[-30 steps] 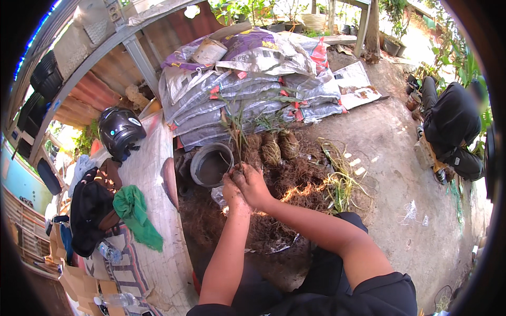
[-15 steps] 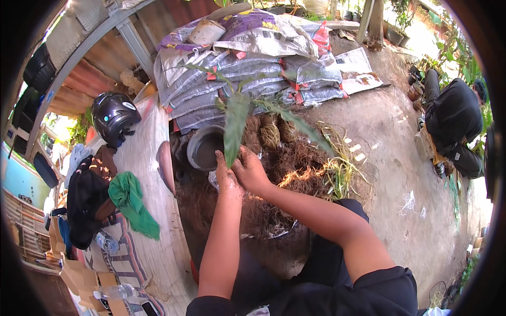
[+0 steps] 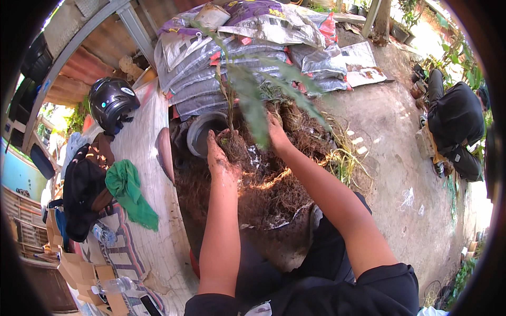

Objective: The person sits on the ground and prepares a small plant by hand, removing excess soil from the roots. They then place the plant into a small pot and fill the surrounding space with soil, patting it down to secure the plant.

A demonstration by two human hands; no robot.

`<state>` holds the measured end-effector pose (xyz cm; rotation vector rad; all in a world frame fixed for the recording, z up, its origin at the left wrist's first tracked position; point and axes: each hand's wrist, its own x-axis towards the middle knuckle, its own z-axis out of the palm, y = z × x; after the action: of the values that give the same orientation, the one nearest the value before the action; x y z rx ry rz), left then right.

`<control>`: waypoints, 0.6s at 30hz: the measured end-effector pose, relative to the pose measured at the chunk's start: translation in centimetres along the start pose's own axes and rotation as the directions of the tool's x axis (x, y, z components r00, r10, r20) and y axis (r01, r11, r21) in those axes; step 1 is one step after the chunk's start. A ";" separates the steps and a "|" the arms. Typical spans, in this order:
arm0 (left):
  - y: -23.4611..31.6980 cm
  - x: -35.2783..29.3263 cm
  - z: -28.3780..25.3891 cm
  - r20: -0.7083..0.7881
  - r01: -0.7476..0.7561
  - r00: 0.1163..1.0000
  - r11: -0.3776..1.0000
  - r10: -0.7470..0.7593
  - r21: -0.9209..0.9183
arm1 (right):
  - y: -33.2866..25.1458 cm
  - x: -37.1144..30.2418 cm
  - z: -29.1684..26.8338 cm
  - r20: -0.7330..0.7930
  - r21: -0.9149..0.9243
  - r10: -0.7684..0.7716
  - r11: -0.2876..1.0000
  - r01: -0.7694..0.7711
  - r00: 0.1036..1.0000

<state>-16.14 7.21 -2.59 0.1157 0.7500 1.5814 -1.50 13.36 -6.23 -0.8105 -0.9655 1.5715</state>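
My left hand [image 3: 221, 158] is closed around the root ball [image 3: 235, 146] of a leafy plant. Its thin stem rises from there, and long green leaves [image 3: 253, 108], blurred, spread up and to the right. Just left of this hand stands a dark grey pot [image 3: 201, 135] with a round open mouth. My right hand [image 3: 275, 132] is apart from the plant's base, beside fibrous root clumps [image 3: 291, 117]. A leaf partly covers that hand and its fingers are unclear. Brown root fibre [image 3: 287, 197] lies heaped below both hands.
Stacked grey sacks [image 3: 247, 71] stand at the far side. On a pale surface to the left are a black helmet [image 3: 112, 104], a green cloth [image 3: 129, 195], a plastic bottle [image 3: 113, 286] and a cardboard box [image 3: 79, 271]. Pale stringy roots [image 3: 345, 171] lie right. Another person [image 3: 456, 118] crouches far right.
My hands were together at the plant's base; now the right has let go and moved up and right to the root clumps. The plant, in my left hand, stands more upright, its root ball showing.
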 end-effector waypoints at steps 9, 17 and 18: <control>0.7 0.4 0.6 0.029 0.035 0.999 0.989 -0.032 -0.145 | 19.1 -1.1 -11.4 0.044 -0.998 0.404 0.054 0.024 0.914; 2.1 0.5 0.8 -0.033 0.024 0.999 0.993 -0.028 -0.119 | 23.8 -2.6 -11.8 0.123 -0.976 0.485 -0.100 0.195 0.866; 2.5 0.8 0.3 -0.060 0.003 0.998 0.993 -0.011 -0.117 | 24.4 -2.6 -11.2 0.109 -0.981 0.473 -0.091 0.172 0.874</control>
<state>-18.28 8.16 -1.28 -0.0204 0.7020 1.6241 -1.57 10.27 -33.00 -1.6777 -2.6973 0.8679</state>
